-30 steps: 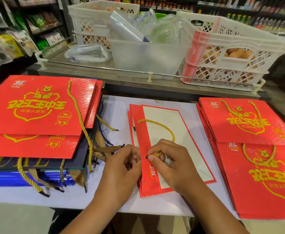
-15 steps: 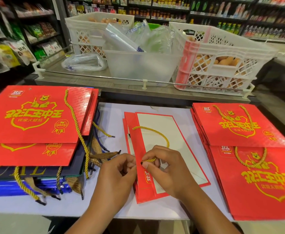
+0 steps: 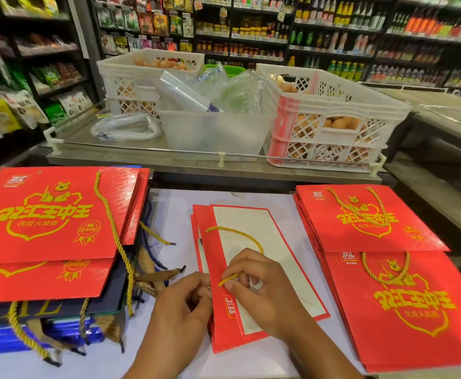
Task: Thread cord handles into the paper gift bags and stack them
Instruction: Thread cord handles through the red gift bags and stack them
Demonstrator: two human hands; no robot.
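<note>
Flat red bag [image 3: 251, 283] laid at table [image 3: 174, 214] centre, white inner panel facing up. Gold cord [image 3: 234, 236] arched over bag's upper part; near end pinched by right hand [image 3: 262, 294] at bag's left edge. Bag's left edge gripped by left hand [image 3: 185, 305], fingers curled. Right of bag: stack [image 3: 387, 269] of red bags with cords fitted. Left of bag: pile [image 3: 51, 228] of red bags over dark and blue ones, loose cords trailing. Beyond bag: white crates [image 3: 333, 119] of eggs, clear tub [image 3: 213, 132] on shelf.
</note>
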